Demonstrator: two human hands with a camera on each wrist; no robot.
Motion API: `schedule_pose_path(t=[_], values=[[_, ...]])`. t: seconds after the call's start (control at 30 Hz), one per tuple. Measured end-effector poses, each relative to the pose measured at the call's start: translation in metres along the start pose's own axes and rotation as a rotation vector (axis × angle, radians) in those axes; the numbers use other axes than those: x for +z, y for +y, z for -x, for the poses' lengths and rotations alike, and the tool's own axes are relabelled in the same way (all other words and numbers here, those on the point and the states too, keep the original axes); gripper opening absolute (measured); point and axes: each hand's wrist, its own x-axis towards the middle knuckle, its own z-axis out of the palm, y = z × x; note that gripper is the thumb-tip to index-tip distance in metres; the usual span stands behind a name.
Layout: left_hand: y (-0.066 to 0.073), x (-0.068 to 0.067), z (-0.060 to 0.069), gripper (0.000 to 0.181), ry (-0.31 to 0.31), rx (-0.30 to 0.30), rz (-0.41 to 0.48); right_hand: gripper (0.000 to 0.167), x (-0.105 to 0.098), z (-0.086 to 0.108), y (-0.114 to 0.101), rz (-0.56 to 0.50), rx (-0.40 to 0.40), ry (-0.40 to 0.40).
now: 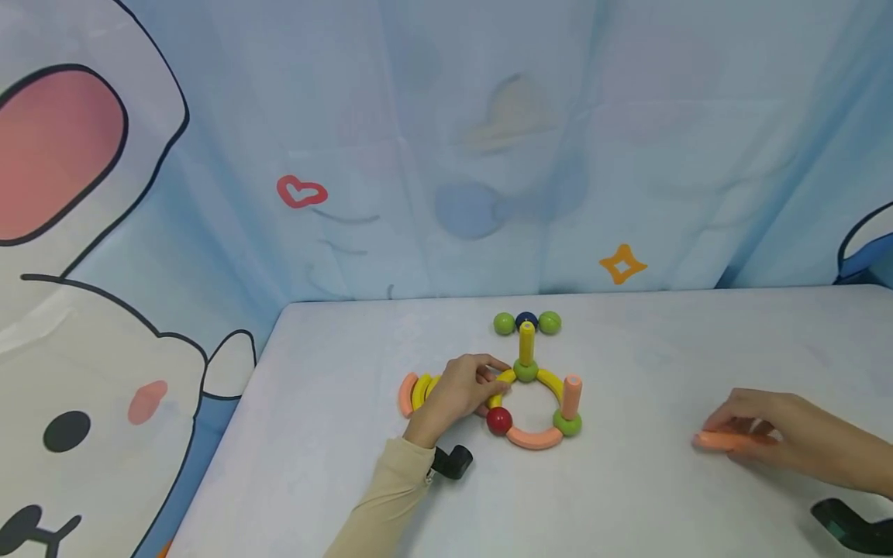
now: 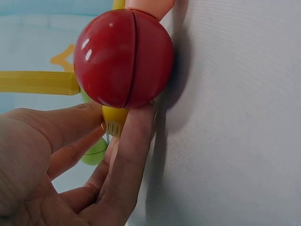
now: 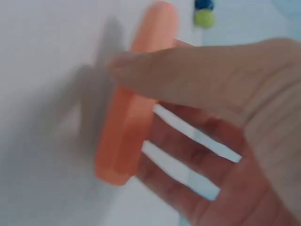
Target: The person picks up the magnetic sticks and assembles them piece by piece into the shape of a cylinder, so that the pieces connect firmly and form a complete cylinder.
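Observation:
A ring of curved rods and balls lies on the table, with a red ball (image 1: 499,421), an orange curved rod (image 1: 534,439) and green balls at its joints. Upright on two green balls stand a yellow rod (image 1: 526,345) and an orange rod (image 1: 571,397). My left hand (image 1: 456,387) pinches the yellow curved rod (image 2: 114,120) beside the red ball, thumb on one side and fingers on the other. Away to the right, my right hand (image 1: 767,434) holds a loose orange rod (image 3: 129,117) between thumb and fingers, just over the tabletop.
Behind the ring, two green balls (image 1: 550,322) flank a dark blue ball (image 1: 526,318). Left of the ring, partly behind my left hand, lie several curved rods, one orange (image 1: 407,395) and others yellow. A patterned blue curtain (image 1: 432,155) hangs along the table's back edge.

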Motion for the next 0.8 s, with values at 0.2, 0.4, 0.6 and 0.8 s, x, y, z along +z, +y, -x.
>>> schedule_pose_path(t=[0.2, 0.4, 0.6, 0.8], values=[[0.001, -0.001, 0.0, 0.032, -0.002, -0.002, 0.0, 0.047, -0.023, -0.021, -0.057, 0.008, -0.099, 0.292], [0.0, 0.0, 0.0, 0.032, -0.007, -0.011, -0.004, 0.059, -0.056, -0.04, -0.131, -0.073, -0.375, 0.502], [-0.001, -0.001, 0.0, 0.031, -0.006, 0.01, -0.001, 0.059, -0.067, -0.064, -0.195, -0.243, -0.585, 0.481], [-0.005, -0.003, 0.001, 0.027, -0.012, 0.069, 0.008, 0.044, -0.045, -0.087, -0.233, -0.569, -0.665, 0.461]])
